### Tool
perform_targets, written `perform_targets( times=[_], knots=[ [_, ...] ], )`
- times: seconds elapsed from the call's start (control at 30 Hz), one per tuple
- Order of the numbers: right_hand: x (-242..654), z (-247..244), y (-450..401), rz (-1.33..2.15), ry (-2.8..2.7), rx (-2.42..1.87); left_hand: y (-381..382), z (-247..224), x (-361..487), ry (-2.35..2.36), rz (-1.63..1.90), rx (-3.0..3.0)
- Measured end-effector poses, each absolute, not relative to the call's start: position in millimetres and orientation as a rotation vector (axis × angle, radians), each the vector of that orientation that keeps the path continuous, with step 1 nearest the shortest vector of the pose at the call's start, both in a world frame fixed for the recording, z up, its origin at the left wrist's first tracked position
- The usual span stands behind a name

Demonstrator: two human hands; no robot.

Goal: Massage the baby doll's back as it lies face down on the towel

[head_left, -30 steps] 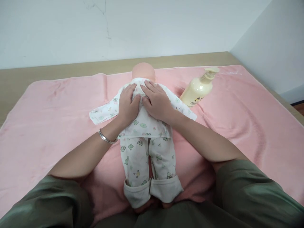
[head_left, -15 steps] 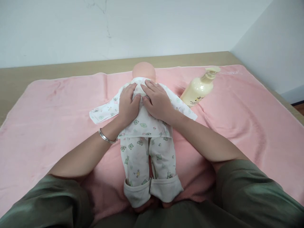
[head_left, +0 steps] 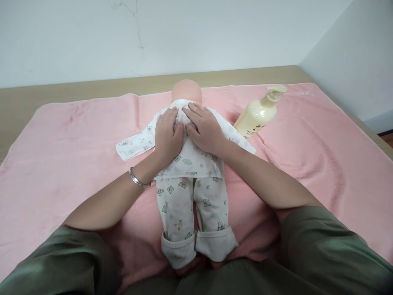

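Observation:
A baby doll (head_left: pixel 186 90) lies face down, its bare head away from me and its feet close to my body. It wears a white printed shirt (head_left: pixel 196 166) and matching trousers (head_left: pixel 211 200) with turned-up cuffs. On the left side of its upper back rests my left hand (head_left: pixel 168 133), fingers stretched out, a silver bangle at the wrist. My right hand (head_left: pixel 205 129) lies flat on the right side of the back, fingers spread. The two thumbs almost meet over the spine. Neither hand grips anything.
A pale yellow pump bottle (head_left: pixel 257 114) leans or lies tilted right of the doll, near its right sleeve. Under everything spreads a pink blanket (head_left: pixel 76 164) on a wooden tabletop (head_left: pixel 239 76). A white wall (head_left: pixel 196 37) stands behind, with another wall at right.
Both hands stay on the doll's upper back with hardly any shift. The whole view has moved very slightly.

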State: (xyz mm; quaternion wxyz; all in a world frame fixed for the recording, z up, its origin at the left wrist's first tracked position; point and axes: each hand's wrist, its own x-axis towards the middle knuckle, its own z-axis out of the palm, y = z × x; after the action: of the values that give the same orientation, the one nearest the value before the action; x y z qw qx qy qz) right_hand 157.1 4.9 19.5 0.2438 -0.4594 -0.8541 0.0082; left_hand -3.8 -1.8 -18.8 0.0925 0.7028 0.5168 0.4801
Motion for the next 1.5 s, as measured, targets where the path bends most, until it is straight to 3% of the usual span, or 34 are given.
perform_targets(
  times=[0.57,0.93,1.5],
  knots=[
    [144,34,-35,-0.208,-2.376,-1.461,-4,-1,1,1.605,1.255,1.901],
    [156,34,6,-0.076,-2.331,-1.415,-21,-10,10,1.573,1.334,2.23],
    [158,31,1,-0.025,-2.353,-1.348,-18,-12,6,1.555,1.332,2.149]
  ],
)
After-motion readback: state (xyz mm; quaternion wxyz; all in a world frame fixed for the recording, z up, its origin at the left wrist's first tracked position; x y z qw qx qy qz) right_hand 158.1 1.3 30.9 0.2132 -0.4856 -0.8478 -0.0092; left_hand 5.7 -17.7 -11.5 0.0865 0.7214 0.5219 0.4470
